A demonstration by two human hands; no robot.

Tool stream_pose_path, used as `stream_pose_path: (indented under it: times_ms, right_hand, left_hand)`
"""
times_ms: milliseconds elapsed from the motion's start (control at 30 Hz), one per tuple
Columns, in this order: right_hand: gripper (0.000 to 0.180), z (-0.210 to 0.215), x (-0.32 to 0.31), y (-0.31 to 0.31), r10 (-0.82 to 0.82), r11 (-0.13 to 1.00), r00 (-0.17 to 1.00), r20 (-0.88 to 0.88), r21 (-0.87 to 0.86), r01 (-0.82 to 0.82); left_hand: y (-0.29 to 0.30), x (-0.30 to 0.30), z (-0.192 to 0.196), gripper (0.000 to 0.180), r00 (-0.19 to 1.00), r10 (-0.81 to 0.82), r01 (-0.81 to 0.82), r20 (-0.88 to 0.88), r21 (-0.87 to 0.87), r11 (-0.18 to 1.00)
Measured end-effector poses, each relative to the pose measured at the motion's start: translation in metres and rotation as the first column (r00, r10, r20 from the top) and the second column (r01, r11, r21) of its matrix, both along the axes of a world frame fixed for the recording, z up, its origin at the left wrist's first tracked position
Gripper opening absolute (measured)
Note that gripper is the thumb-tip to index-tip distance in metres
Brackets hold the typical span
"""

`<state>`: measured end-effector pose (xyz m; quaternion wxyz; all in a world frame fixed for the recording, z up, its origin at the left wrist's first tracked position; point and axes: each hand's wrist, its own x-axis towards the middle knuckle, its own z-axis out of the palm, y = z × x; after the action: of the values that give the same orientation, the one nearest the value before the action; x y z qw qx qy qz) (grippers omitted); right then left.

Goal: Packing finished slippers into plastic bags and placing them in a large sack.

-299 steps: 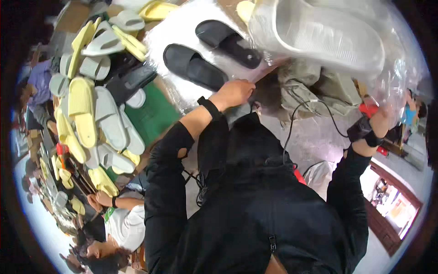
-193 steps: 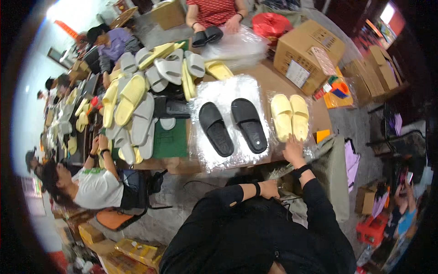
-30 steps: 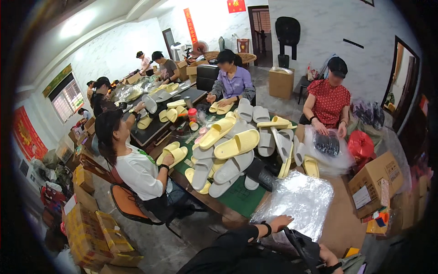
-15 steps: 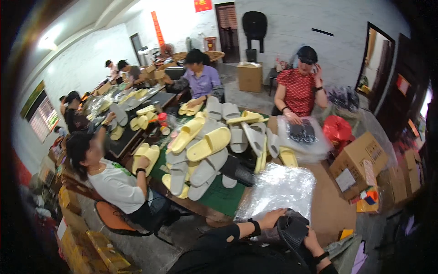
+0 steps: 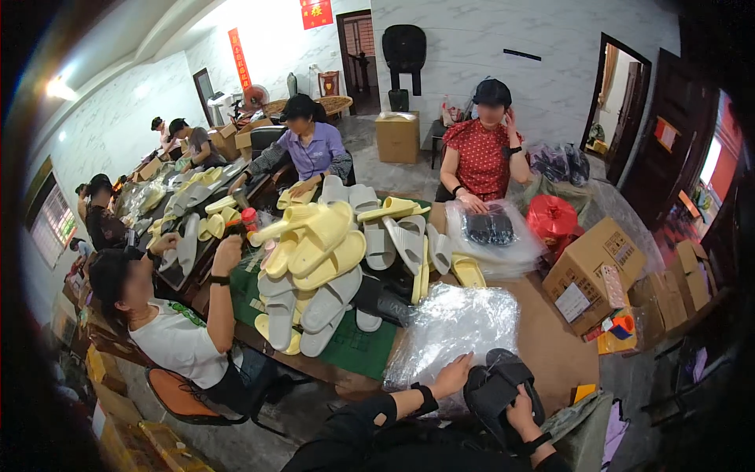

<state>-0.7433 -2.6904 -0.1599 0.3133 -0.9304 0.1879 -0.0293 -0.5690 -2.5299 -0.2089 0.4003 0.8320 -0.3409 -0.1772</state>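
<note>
My right hand (image 5: 520, 412) grips a pair of black slippers (image 5: 489, 393), held together just past the near edge of the table. My left hand (image 5: 454, 377) is apart from the slippers, its fingers stretched out at the near right part of a stack of clear plastic bags (image 5: 460, 318). Whether those fingertips have picked up any film is too fine to see. Left of the bags rises a heap of slippers, with yellow slippers (image 5: 330, 256) on top and grey slippers (image 5: 330, 303) below. A dark slipper (image 5: 381, 300) lies between heap and bags.
A person in white (image 5: 185, 326) sits at the left, hands raised. Across the table, a person in red (image 5: 480, 161) rests a hand on bagged black items (image 5: 489, 228). To the right stand a red plastic bundle (image 5: 550, 219), an open carton (image 5: 595, 267) and a tape roll (image 5: 623, 326).
My left hand has let go of the black slippers and moved onto the plastic bags. The person in white has put yellow slippers on the heap and raised both hands. The view has shifted right.
</note>
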Motion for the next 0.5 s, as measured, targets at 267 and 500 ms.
stream_pose_path:
  times_ms: [267,500]
  right_hand:
    - [0.029,-0.011,0.011,0.018,0.226,0.949,0.974,0.007,-0.230,-0.218]
    - [0.037,-0.017,0.034,0.031,0.035,0.985,0.997,0.066,-0.173,-0.023]
  left_hand:
    - [-0.008,-0.028,0.016,0.052,0.920,-0.113,0.018,0.374,0.249,0.968]
    - [-0.006,-0.041,0.030,0.052,0.911,-0.142,0.054,0.388,0.229,0.972]
